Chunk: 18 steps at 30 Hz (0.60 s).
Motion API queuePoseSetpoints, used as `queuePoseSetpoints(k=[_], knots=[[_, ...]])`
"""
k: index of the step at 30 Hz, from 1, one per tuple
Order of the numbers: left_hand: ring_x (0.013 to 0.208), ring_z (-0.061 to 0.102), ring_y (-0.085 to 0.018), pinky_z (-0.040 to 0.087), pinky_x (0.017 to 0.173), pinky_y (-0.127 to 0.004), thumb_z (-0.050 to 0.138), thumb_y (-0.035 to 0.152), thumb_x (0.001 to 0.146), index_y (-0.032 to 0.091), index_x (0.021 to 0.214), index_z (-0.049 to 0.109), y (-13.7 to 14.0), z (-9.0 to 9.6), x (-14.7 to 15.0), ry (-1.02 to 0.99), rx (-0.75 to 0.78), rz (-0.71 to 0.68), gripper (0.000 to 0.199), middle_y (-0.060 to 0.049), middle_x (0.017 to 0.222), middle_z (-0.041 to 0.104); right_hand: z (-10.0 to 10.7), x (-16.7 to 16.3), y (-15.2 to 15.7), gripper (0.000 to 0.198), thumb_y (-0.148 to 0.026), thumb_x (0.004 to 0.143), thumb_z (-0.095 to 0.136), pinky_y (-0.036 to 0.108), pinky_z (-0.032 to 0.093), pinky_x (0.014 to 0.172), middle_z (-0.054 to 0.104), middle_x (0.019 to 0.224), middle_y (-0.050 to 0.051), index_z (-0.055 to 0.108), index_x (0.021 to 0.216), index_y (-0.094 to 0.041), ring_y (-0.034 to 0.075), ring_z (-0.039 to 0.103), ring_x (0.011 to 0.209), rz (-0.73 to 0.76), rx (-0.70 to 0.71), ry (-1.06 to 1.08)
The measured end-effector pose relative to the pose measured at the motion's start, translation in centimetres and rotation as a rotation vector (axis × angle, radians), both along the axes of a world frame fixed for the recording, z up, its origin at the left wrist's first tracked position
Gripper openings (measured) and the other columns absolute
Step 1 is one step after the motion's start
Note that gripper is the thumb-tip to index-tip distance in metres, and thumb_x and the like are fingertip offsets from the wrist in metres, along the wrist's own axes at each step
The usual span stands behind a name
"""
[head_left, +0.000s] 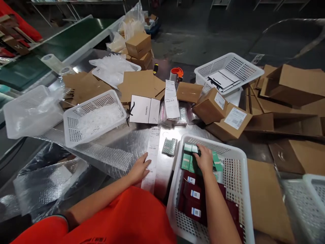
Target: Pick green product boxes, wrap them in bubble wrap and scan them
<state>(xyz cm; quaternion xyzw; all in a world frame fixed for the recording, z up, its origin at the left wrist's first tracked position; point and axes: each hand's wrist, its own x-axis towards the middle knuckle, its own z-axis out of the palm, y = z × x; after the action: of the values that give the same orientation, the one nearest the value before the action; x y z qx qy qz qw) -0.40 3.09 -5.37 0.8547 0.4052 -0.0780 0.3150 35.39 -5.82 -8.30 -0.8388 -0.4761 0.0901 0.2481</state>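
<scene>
My left hand (139,170) lies with spread fingers on a long strip of printed labels (153,149) on the metal table. My right hand (204,158) reaches into a white plastic basket (241,176), its fingers closed on a small pale-green box (191,148) in the far left corner. Green boxes (186,162) lie right beside it. Dark red boxes (195,194) with white and blue labels fill the nearer part of the basket. A bubble-wrapped green item (170,146) rests on the table between my hands.
A white Chanel paper bag (142,110) lies ahead. Left stands a basket of white shredded filler (98,117), beside bubble wrap (106,156). Labelled cartons (232,120) and a basket of flat bags (228,73) are right. An orange tape dispenser (177,73) stands behind; a green conveyor (76,42) runs back left.
</scene>
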Motion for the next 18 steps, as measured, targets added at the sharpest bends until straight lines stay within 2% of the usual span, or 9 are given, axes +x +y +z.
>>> queuePoseSetpoints(k=[4,7,10,13,15,18], knots=[[0.144,0.036,-0.035,0.033,0.117,-0.054,0.064,0.009,0.078,0.015,0.124,0.063,-0.7,1.2,-0.1,-0.096,-0.048,0.042,0.046,-0.019,0.157,0.035,2.2,-0.1,-0.6,0.036,-0.033,0.086,0.05,0.049,0.047,0.089,0.069,0.112,0.013,0.065,0.115,-0.018,0.031,0.057,0.1,0.021,0.062,-0.013],[0.142,0.039,-0.033,0.031,0.119,-0.052,0.064,0.014,0.079,0.017,0.123,0.064,-1.0,3.5,1.2,-0.248,-0.176,0.123,0.044,-0.017,0.154,0.039,6.2,-1.5,-1.9,0.036,-0.042,0.092,0.051,0.047,0.049,0.087,0.068,0.107,0.012,0.065,0.116,-0.021,0.029,0.059,0.099,0.053,0.217,-0.044],[0.139,0.042,-0.031,0.034,0.116,-0.05,0.07,0.029,0.079,0.024,0.128,0.061,-1.5,6.5,3.7,-0.483,-0.49,0.272,0.05,-0.013,0.149,0.046,11.1,-4.4,-3.5,0.035,-0.043,0.092,0.057,0.042,0.05,0.087,0.065,0.108,0.008,0.062,0.121,-0.025,0.026,0.061,0.1,0.13,0.287,-0.021],[0.137,0.043,-0.033,0.038,0.11,-0.049,0.08,0.042,0.07,0.029,0.14,0.048,-2.1,9.5,6.5,-0.688,-0.955,0.455,0.077,-0.013,0.15,0.042,14.9,-7.9,-4.6,0.035,-0.037,0.092,0.06,0.037,0.051,0.087,0.063,0.112,0.007,0.059,0.125,-0.026,0.023,0.061,0.102,0.273,0.273,0.046],[0.132,0.048,-0.032,0.039,0.106,-0.045,0.084,0.042,0.066,0.031,0.141,0.045,-2.6,11.4,7.8,-0.797,-1.173,0.535,0.086,-0.012,0.148,0.042,16.3,-10.0,-4.9,0.035,-0.032,0.093,0.059,0.035,0.051,0.087,0.063,0.114,0.007,0.057,0.127,-0.026,0.022,0.061,0.104,0.361,0.281,0.075],[0.105,0.061,-0.023,0.043,0.093,-0.035,0.085,0.034,0.065,0.026,0.13,0.053,-3.2,13.9,8.5,-0.885,-1.312,0.588,0.074,-0.007,0.12,0.06,16.9,-12.3,-5.0,0.037,-0.025,0.093,0.058,0.035,0.051,0.088,0.062,0.114,0.007,0.055,0.13,-0.026,0.022,0.059,0.105,0.428,0.307,0.078]])
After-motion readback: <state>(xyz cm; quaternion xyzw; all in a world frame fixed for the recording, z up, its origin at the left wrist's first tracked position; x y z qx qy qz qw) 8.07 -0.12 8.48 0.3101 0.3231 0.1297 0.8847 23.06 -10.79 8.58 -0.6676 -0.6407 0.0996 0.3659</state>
